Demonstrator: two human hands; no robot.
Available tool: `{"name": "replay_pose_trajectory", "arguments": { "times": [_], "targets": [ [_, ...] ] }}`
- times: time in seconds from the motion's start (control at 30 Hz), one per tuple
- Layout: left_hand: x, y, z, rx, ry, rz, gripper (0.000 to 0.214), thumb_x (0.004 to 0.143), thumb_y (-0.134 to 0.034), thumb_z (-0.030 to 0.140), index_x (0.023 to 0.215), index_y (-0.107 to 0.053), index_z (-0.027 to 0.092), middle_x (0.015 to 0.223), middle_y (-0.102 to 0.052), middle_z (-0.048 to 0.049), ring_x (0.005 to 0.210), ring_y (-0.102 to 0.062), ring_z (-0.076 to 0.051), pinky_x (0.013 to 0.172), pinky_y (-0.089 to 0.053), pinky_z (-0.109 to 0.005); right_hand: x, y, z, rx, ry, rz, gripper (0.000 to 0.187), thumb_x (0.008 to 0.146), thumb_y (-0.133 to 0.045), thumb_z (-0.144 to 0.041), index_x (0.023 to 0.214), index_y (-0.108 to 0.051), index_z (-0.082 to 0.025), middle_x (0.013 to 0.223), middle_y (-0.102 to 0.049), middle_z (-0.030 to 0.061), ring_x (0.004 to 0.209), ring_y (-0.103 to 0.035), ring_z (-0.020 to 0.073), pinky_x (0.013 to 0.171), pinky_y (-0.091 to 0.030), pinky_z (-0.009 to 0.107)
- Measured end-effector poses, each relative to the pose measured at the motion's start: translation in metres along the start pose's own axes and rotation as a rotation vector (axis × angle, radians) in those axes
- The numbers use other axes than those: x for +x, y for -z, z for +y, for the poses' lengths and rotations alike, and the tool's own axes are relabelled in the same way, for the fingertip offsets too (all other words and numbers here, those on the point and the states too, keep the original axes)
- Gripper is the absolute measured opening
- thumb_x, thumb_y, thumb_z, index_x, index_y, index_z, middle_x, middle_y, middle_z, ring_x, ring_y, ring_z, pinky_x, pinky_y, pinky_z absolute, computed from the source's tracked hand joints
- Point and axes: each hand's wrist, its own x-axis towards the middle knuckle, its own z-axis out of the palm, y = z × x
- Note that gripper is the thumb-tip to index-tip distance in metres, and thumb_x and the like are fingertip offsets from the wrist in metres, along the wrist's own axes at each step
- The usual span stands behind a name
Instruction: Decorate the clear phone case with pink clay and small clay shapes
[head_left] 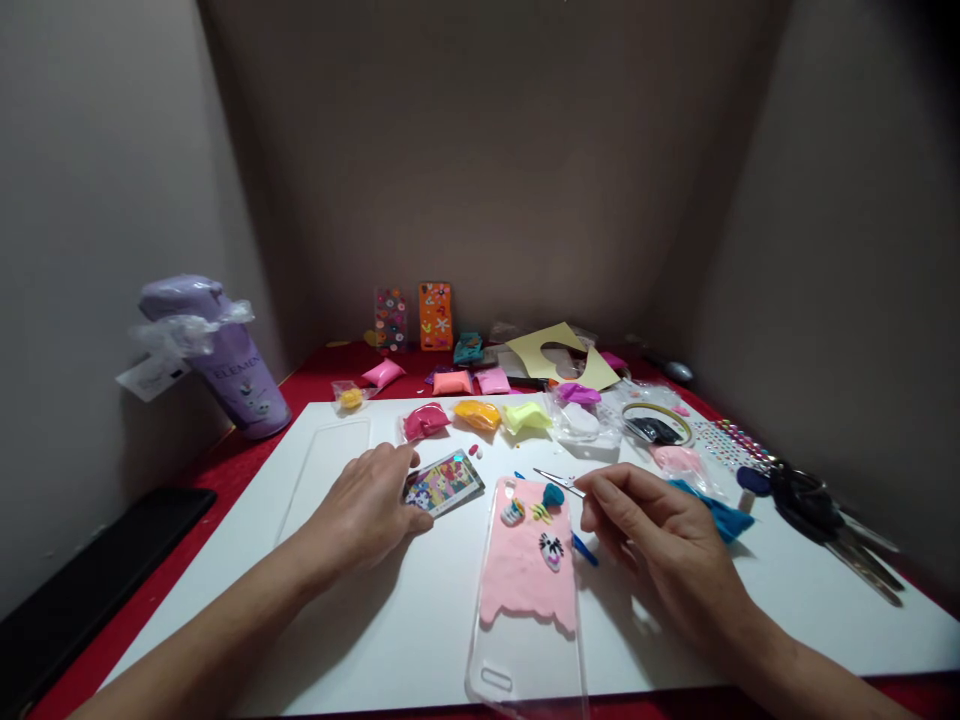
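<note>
One clear phone case (525, 592), partly covered by one pink clay sheet (521, 585), lies toward six o'clock on one white board (405, 640). At its ten is one picture card (448, 482); at its eleven, two decorated cases (436, 318) stand. The left hand's (375, 495) thumb and forefinger are parted around the card's nine-o'clock end; whether clamped, I cannot tell. The right hand (660, 530) pinches one slim metal tool (559, 480) pointing to ten.

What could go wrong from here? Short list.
1. The pointed metal tool in the right hand sits close to the pink layer and its small decorations; a slip might scratch or dislodge something.
2. The clear case's near end appears to overhang the white board; a forearm bump might shift it.
3. The left hand, at the picture card, might bend its corner.
</note>
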Motion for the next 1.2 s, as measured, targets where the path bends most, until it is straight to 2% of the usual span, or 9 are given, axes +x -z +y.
{"name": "replay_pose_trajectory", "arguments": {
  "times": [0.23, 0.37, 0.43, 0.6, 0.7, 0.83, 1.0, 1.1, 1.2],
  "targets": [
    [-0.001, 0.0, 0.001, -0.073, 0.019, -0.037, 0.042, 0.058, -0.066, 0.032, 0.097, -0.055, 0.02, 0.099, -0.059, -0.0094, 0.092, -0.057, -0.03, 0.07, -0.042, -0.034, 0.0, 0.0, 0.0, -0.007, 0.005, 0.001, 0.027, 0.08, -0.064, -0.045, 0.079, -0.063, -0.019, 0.06, -0.059, 0.0001, 0.044, -0.04, 0.0073, 0.04, -0.028, 0.019],
    [-0.002, 0.002, 0.003, -0.066, 0.013, -0.081, 0.033, 0.059, -0.063, 0.031, 0.089, -0.054, 0.02, 0.085, -0.059, -0.0058, 0.082, -0.056, -0.027, 0.062, -0.039, -0.031, 0.0, 0.0, 0.001, 0.0, 0.007, 0.0, 0.027, 0.081, -0.064, -0.044, 0.08, -0.063, -0.018, 0.06, -0.058, 0.0006, 0.045, -0.039, 0.0076, 0.04, -0.028, 0.02],
    [-0.002, 0.003, 0.005, -0.054, 0.016, -0.068, 0.029, 0.059, -0.062, 0.029, 0.086, -0.054, 0.02, 0.08, -0.058, -0.0049, 0.08, -0.055, -0.027, 0.06, -0.037, -0.03, 0.0, 0.0, 0.0, 0.006, 0.007, 0.003, 0.029, 0.08, -0.064, -0.046, 0.079, -0.062, -0.017, 0.06, -0.058, 0.0007, 0.045, -0.039, 0.008, 0.04, -0.028, 0.02],
    [0.0, 0.002, 0.005, -0.031, -0.006, 0.012, 0.032, 0.052, -0.068, 0.032, 0.076, -0.049, 0.02, 0.087, -0.056, -0.006, 0.086, -0.054, -0.028, 0.061, -0.037, -0.03, 0.0, -0.001, -0.001, -0.005, -0.002, 0.003, 0.031, 0.078, -0.065, -0.048, 0.078, -0.063, -0.018, 0.059, -0.058, 0.0011, 0.046, -0.04, 0.0092, 0.042, -0.03, 0.021],
    [0.001, -0.001, 0.002, -0.07, 0.013, 0.017, 0.038, 0.052, -0.069, 0.033, 0.079, -0.045, 0.022, 0.083, -0.057, -0.0035, 0.078, -0.055, -0.025, 0.057, -0.036, -0.028, 0.0, -0.001, -0.002, -0.002, 0.0, 0.006, 0.03, 0.078, -0.065, -0.048, 0.077, -0.063, -0.018, 0.059, -0.058, 0.0008, 0.045, -0.04, 0.0086, 0.041, -0.029, 0.021],
    [-0.001, -0.003, 0.0, -0.177, 0.029, -0.012, 0.038, 0.059, -0.065, 0.029, 0.088, -0.04, 0.024, 0.075, -0.057, 0.0006, 0.066, -0.056, -0.021, 0.054, -0.035, -0.027, -0.001, -0.001, -0.002, 0.004, -0.011, 0.006, 0.028, 0.078, -0.066, -0.046, 0.075, -0.063, -0.018, 0.058, -0.059, 0.0004, 0.045, -0.041, 0.0078, 0.041, -0.03, 0.02],
    [-0.001, 0.003, 0.003, -0.403, -0.03, 0.18, 0.032, 0.069, -0.052, 0.017, 0.098, -0.042, 0.023, 0.071, -0.054, 0.0027, 0.064, -0.054, -0.017, 0.059, -0.039, -0.027, -0.001, -0.001, -0.002, 0.007, -0.002, -0.004, 0.026, 0.08, -0.065, -0.044, 0.078, -0.063, -0.018, 0.059, -0.059, 0.0006, 0.045, -0.04, 0.0077, 0.04, -0.028, 0.02],
    [0.0, 0.006, 0.005, -0.652, -0.068, 0.248, 0.016, 0.072, -0.053, 0.022, 0.087, -0.046, 0.02, 0.063, -0.051, 0.0043, 0.056, -0.05, -0.013, 0.053, -0.04, -0.025, -0.001, -0.001, -0.001, 0.0, -0.004, -0.004, 0.026, 0.08, -0.065, -0.044, 0.078, -0.063, -0.018, 0.059, -0.059, 0.0004, 0.046, -0.041, 0.0078, 0.041, -0.029, 0.02],
    [0.0, 0.007, 0.007, -0.797, -0.027, 0.263, 0.011, 0.071, -0.057, 0.026, 0.074, -0.05, 0.018, 0.057, -0.053, 0.0043, 0.05, -0.05, -0.012, 0.05, -0.04, -0.024, -0.001, -0.001, -0.001, 0.004, -0.008, -0.008, 0.025, 0.08, -0.065, -0.043, 0.078, -0.063, -0.018, 0.059, -0.059, 0.0005, 0.045, -0.041, 0.0075, 0.041, -0.028, 0.02]
  ]
}}
